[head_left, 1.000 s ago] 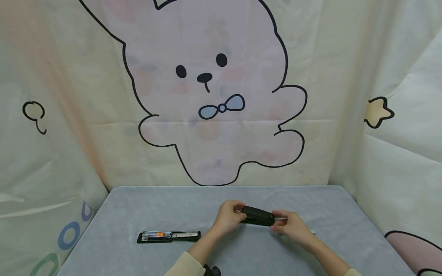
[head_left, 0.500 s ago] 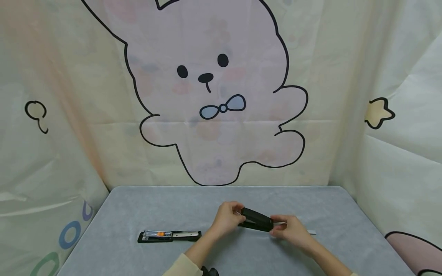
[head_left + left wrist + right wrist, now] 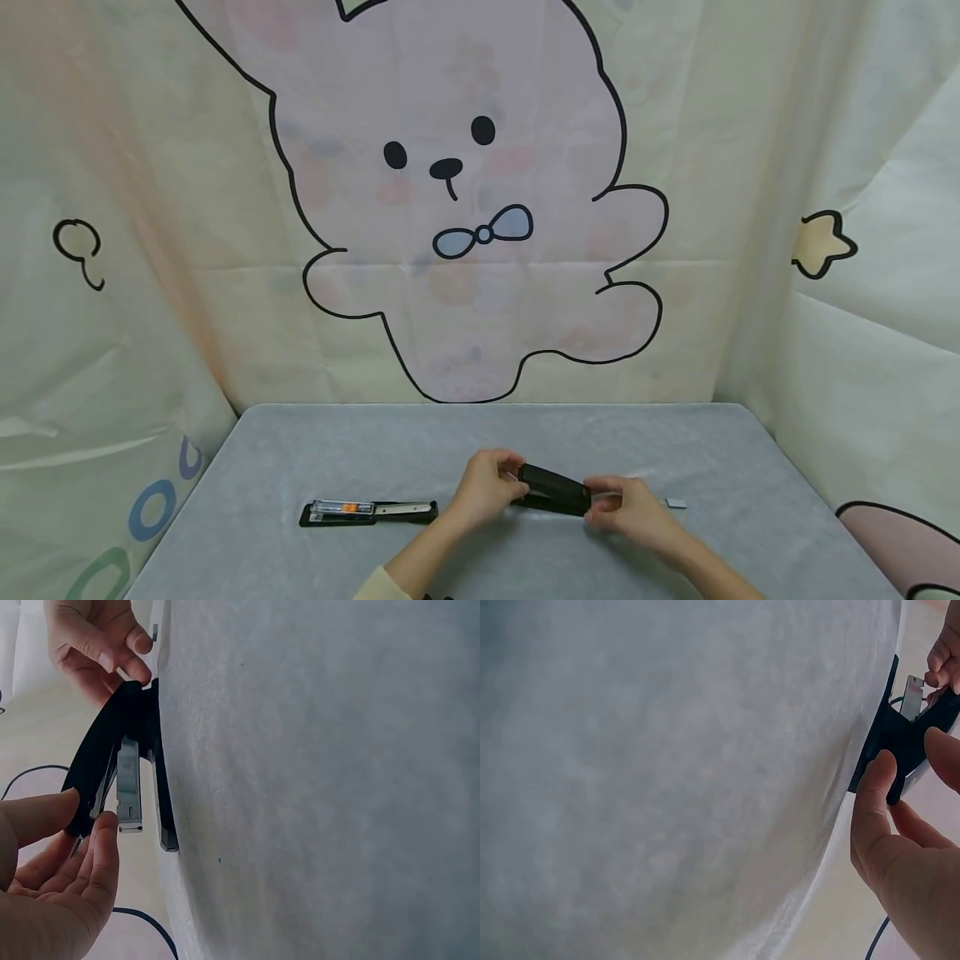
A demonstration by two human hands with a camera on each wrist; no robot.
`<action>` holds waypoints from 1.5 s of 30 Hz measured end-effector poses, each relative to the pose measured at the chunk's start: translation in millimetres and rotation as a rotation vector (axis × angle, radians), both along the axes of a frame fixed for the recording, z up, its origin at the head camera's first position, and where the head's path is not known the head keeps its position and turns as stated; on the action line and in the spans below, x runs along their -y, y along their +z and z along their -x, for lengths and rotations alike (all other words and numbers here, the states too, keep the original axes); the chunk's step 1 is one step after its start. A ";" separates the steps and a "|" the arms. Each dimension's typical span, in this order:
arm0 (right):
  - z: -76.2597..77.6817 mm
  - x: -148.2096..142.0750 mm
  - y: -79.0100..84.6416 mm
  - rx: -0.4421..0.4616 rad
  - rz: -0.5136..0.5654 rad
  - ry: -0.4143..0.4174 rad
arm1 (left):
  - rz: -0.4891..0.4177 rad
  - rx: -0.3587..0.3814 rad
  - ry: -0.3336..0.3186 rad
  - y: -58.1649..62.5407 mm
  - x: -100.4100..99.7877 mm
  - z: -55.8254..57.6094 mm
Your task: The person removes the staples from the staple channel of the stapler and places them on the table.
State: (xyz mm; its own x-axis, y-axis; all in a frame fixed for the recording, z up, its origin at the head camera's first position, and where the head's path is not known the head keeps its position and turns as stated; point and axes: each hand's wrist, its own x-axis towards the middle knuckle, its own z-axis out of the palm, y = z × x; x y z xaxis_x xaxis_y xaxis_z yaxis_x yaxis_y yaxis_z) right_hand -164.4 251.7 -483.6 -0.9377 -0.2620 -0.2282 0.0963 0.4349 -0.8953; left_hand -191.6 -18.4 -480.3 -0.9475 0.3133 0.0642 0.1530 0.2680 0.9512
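Note:
A black stapler (image 3: pixel 553 490) lies between my two hands right at the tabletop, its top cover raised. My left hand (image 3: pixel 486 487) pinches the free end of that cover between thumb and fingers. Below the cover, the silver staple channel (image 3: pixel 129 787) stands apart from both cover and base in the left wrist view. My right hand (image 3: pixel 633 510) holds the hinge end, thumb and fingers on either side of it, as the right wrist view shows. Further left lies a flat, opened-out stapler (image 3: pixel 367 512) with a clear strip, an orange part and a metal rail.
A small grey strip (image 3: pixel 676 503) lies on the table just right of my right hand. The grey cloth-covered table (image 3: pixel 315 450) ends at a printed curtain (image 3: pixel 480 317) behind, and more curtain hangs at both sides.
Both hands have brought the stapler down and nearer to me, slightly leftward. Its cover has opened away from the base. The grey strip, mostly hidden before, now shows fully.

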 end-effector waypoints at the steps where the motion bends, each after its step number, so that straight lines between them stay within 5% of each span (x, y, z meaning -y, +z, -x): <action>1: -0.6 0.3 -0.3 0.002 0.004 0.001 | 0.002 0.008 -0.002 0.3 0.9 -1.2; 15: -7.6 1.8 -6.5 -0.031 0.032 0.029 | 0.016 0.011 -0.023 2.0 11.7 -18.0; 32: -18.6 4.8 -2.0 0.047 0.093 0.121 | 0.040 0.071 -0.064 8.7 25.0 -39.1; 45: -19.7 7.1 -4.3 0.049 0.103 0.158 | 0.025 0.082 -0.105 4.3 32.9 -43.2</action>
State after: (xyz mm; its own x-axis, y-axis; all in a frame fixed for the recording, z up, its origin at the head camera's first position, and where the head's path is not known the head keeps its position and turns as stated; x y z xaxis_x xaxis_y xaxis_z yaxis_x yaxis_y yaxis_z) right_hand -144.7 244.6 -487.9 -0.8715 -0.4296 -0.2366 0.0785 0.3540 -0.9320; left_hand -148.4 -51.3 -476.0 -0.9111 0.4117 -0.0212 0.1034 0.2781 0.9550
